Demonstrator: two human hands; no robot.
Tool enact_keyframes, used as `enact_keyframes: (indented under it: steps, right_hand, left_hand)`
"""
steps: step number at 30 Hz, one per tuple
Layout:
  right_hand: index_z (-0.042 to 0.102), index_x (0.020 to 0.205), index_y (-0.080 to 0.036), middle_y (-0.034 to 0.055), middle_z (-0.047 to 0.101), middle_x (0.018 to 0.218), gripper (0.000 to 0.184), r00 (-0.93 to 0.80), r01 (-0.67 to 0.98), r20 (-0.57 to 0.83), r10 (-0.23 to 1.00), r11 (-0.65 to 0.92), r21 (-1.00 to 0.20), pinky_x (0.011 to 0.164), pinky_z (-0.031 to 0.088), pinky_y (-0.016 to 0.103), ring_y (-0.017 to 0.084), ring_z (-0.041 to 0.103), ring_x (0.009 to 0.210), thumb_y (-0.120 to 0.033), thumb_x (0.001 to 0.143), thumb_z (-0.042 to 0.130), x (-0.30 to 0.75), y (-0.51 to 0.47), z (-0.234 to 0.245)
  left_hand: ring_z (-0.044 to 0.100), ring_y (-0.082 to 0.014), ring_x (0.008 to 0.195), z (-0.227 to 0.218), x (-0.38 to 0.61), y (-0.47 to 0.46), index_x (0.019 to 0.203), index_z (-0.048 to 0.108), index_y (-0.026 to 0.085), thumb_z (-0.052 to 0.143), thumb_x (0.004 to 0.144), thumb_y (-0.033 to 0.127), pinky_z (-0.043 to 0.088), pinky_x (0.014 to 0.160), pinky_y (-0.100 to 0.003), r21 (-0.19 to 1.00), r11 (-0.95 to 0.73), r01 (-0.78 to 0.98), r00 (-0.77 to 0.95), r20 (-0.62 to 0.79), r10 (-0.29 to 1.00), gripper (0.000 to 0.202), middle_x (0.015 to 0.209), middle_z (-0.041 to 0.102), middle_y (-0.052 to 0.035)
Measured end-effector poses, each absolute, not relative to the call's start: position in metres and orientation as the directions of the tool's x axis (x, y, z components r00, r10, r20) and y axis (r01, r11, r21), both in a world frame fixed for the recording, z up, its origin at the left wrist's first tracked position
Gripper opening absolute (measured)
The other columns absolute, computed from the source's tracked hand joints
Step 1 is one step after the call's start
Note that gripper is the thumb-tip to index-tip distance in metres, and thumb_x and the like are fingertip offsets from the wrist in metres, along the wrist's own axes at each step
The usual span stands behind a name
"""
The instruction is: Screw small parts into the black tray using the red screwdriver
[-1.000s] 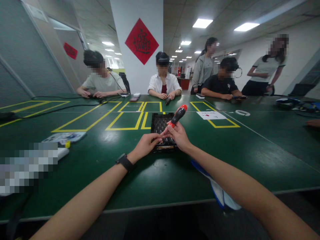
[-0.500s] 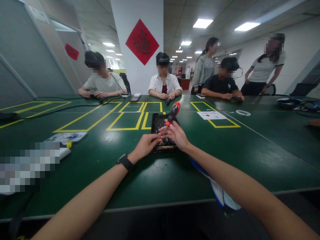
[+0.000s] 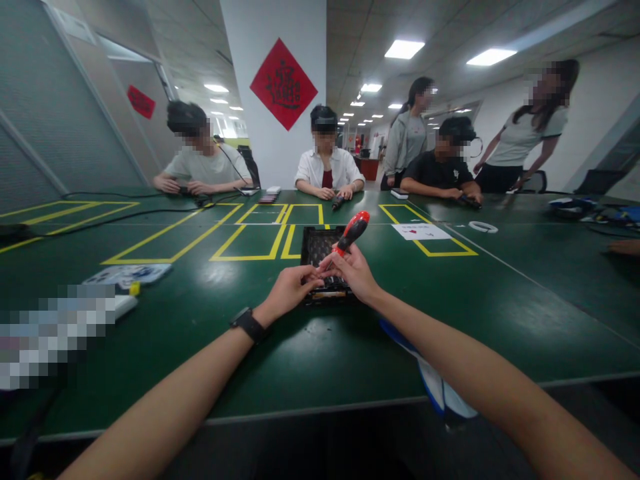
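A: Why's the screwdriver (image 3: pixel 354 232) tilted?
B: R hand (image 3: pixel 354 272) holds it low on the handle, prob for tip ctrl.
A: L hand (image 3: pixel 293 285)?
B: By the tip, prob steadying; can't tell if fingers pinch anything. Tip end's over the black tray (image 3: pixel 307 247) on the table (image 3: pixel 300 373).

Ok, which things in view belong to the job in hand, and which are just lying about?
In hand:
- red-and-black screwdriver, held in the right hand
- black tray, under both hands; the left hand is at its near left side

Apparently just lying about:
- printed white sheet
- white ring
- blue-and-white item by the right forearm
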State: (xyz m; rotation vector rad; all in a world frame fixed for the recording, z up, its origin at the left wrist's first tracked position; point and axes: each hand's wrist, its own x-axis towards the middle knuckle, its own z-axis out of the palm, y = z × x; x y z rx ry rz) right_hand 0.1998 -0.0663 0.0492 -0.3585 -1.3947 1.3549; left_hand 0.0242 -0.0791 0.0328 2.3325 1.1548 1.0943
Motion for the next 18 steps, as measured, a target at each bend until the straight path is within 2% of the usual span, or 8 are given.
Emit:
enact_keyframes:
  steps: [3, 5, 11, 18]
  right_hand:
    - [0.041, 0.112, -0.022, 0.0018, 0.067, 0.079, 0.03, -0.384, -0.466, 0.432, 0.816, 0.232, -0.854, 0.068, 0.056, 0.032, 0.015, 0.067, 0.071, -0.039, 0.088, 0.046, 0.2019, -0.0652, 0.0486]
    - [0.04, 0.115, -0.022, 0.0025, 0.067, 0.081, 0.031, -0.397, -0.465, 0.413, 0.82, 0.208, -0.861, 0.068, 0.056, 0.033, 0.015, 0.067, 0.072, -0.039, 0.089, 0.043, 0.203, -0.0643, 0.048]
    - [0.039, 0.103, -0.024, 0.0009, 0.067, 0.082, 0.029, -0.35, -0.431, 0.453, 0.82, 0.288, -0.855, 0.063, 0.056, 0.029, 0.013, 0.067, 0.068, -0.038, 0.084, 0.054, 0.2019, -0.0634, 0.0471]
    - [0.036, 0.105, -0.023, -0.0006, 0.066, 0.079, 0.038, -0.349, -0.405, 0.482, 0.803, 0.334, -0.851, 0.062, 0.057, 0.029, 0.012, 0.066, 0.066, -0.039, 0.079, 0.06, 0.1991, -0.0662, 0.0509]
  left_hand:
    - [0.055, -0.0127, 0.066, 0.0322, 0.0223, -0.0783, 0.084, 0.067, 0.015, 0.053, 0.084, 0.034, 0.04, 0.065, -0.023, 0.545, -0.632, 0.551, 0.399, 0.493, 0.773, 0.024, 0.076, 0.067, -0.0022]
    - [0.055, -0.0132, 0.067, 0.0323, 0.022, -0.0785, 0.086, 0.068, 0.015, 0.051, 0.085, 0.034, 0.04, 0.066, -0.024, 0.545, -0.635, 0.547, 0.411, 0.486, 0.771, 0.026, 0.078, 0.067, -0.003]
    - [0.055, -0.0129, 0.067, 0.034, 0.0245, -0.0813, 0.091, 0.068, 0.014, 0.052, 0.085, 0.038, 0.04, 0.065, -0.023, 0.56, -0.643, 0.523, 0.415, 0.491, 0.766, 0.03, 0.08, 0.067, -0.0032]
    - [0.052, -0.0115, 0.061, 0.0345, 0.0248, -0.0797, 0.074, 0.063, 0.014, 0.063, 0.075, 0.043, 0.038, 0.058, -0.022, 0.549, -0.617, 0.563, 0.356, 0.512, 0.781, 0.029, 0.068, 0.062, -0.0006]
